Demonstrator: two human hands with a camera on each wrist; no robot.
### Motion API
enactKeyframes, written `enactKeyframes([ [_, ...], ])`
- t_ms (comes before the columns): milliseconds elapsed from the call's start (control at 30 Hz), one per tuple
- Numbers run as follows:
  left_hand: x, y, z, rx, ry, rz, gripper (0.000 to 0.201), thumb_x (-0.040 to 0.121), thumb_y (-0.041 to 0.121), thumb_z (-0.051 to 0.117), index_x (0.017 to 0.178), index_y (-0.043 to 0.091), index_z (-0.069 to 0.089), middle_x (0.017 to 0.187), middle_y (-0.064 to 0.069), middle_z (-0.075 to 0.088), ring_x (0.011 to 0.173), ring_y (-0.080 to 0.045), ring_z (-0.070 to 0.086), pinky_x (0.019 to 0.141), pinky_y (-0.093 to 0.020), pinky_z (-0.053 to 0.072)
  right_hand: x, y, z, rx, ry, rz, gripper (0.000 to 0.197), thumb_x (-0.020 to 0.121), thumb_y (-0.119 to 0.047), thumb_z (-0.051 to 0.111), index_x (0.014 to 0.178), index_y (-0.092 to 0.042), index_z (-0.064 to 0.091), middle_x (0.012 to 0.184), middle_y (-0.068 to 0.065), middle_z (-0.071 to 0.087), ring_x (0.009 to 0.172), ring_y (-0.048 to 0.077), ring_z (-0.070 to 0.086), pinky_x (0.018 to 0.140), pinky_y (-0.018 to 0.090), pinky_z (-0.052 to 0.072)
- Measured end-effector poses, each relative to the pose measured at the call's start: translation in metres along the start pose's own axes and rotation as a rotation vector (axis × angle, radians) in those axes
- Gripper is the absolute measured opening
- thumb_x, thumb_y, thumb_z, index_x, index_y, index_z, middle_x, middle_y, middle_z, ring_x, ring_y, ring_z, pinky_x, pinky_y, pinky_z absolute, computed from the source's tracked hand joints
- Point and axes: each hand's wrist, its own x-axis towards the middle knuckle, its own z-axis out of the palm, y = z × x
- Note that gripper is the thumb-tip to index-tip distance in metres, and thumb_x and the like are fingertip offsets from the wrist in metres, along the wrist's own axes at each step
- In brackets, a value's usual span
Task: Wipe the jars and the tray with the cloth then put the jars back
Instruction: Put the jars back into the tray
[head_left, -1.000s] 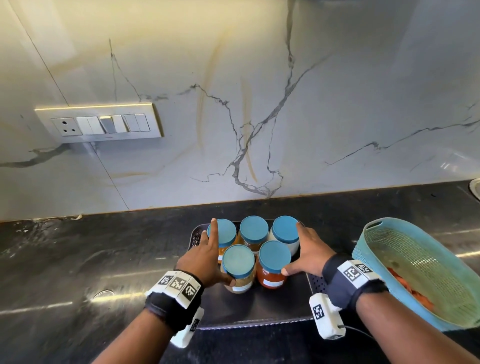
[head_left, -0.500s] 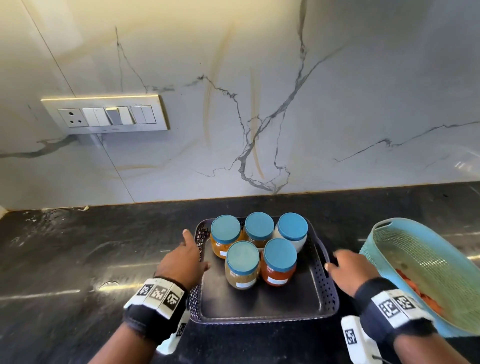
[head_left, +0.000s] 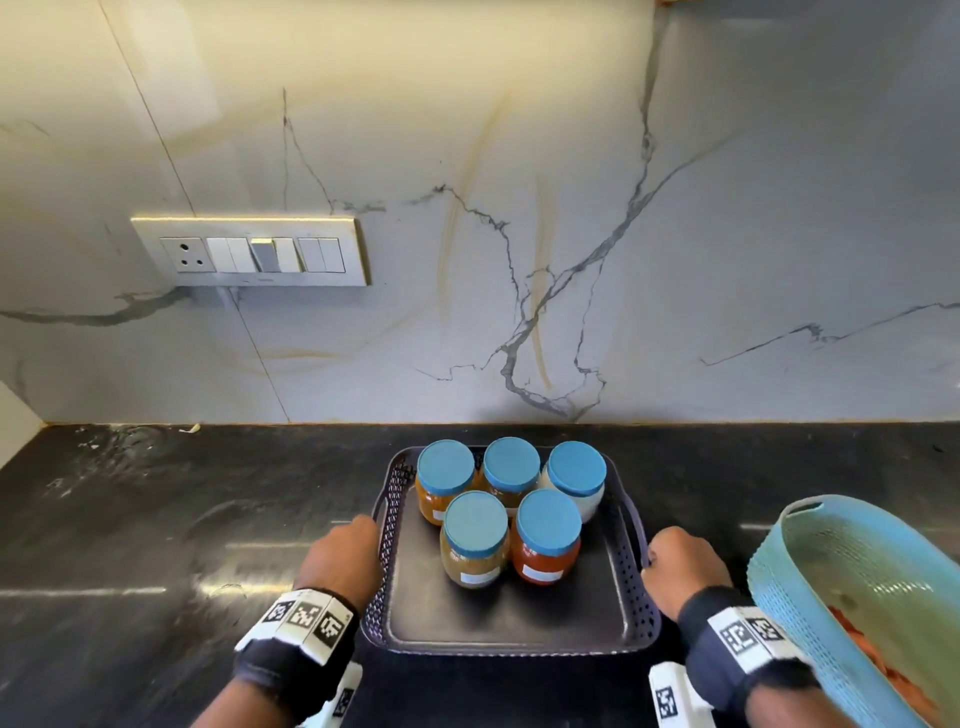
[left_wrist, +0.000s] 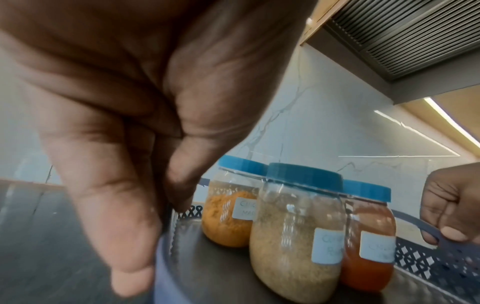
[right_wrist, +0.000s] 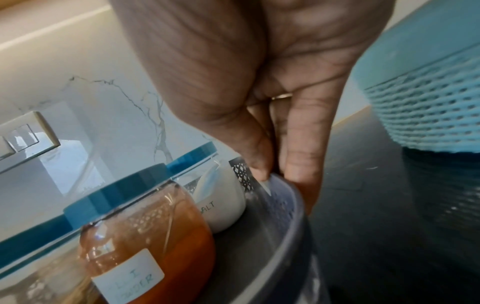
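A dark perforated tray (head_left: 498, 618) sits on the black counter and holds several blue-lidded jars (head_left: 511, 512). The front pair are a tan-filled jar (head_left: 474, 540) (left_wrist: 293, 232) and a red-filled jar (head_left: 546, 538) (right_wrist: 145, 236). An orange jar (left_wrist: 226, 214) and a white salt jar (right_wrist: 221, 203) stand behind. My left hand (head_left: 340, 558) grips the tray's left rim (left_wrist: 166, 253), with the thumb inside. My right hand (head_left: 678, 566) pinches the right rim (right_wrist: 291, 197). No cloth is in view.
A light blue mesh basket (head_left: 857, 597) stands close to the right of the tray, with something orange inside. The marble backsplash carries a switch plate (head_left: 249, 252). Bare black counter (head_left: 156, 519) stretches to the left.
Both hands left the jars, moved outward and took hold of the tray's left and right rims. The jars stay grouped on the tray.
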Motion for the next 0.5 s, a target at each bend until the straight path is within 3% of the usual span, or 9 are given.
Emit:
enactKeyframes([
  [200,0.034,-0.009,-0.012,-0.007,0.018,-0.026,0.024,0.102,0.013,0.043,0.12,0.005,0.056,0.125,-0.017,0.068,0.116,-0.037,0.066,0.093,-0.04,0.05,0.031,-0.034,-0.013,-0.007,0.029,0.004,0.022,0.095,-0.016,0.054,0.111,-0.01,0.068,0.117,0.013,0.071,0.11,0.033,0.068,0.083,0.031,0.051],
  [500,0.07,-0.016,-0.021,-0.088,0.031,-0.017,0.022,0.101,0.021,0.048,0.115,0.007,0.056,0.124,-0.016,0.068,0.114,-0.036,0.065,0.091,-0.04,0.05,0.054,-0.052,-0.018,0.016,0.071,-0.009,0.022,0.096,-0.016,0.054,0.113,-0.009,0.066,0.116,0.013,0.071,0.11,0.033,0.068,0.085,0.033,0.052],
])
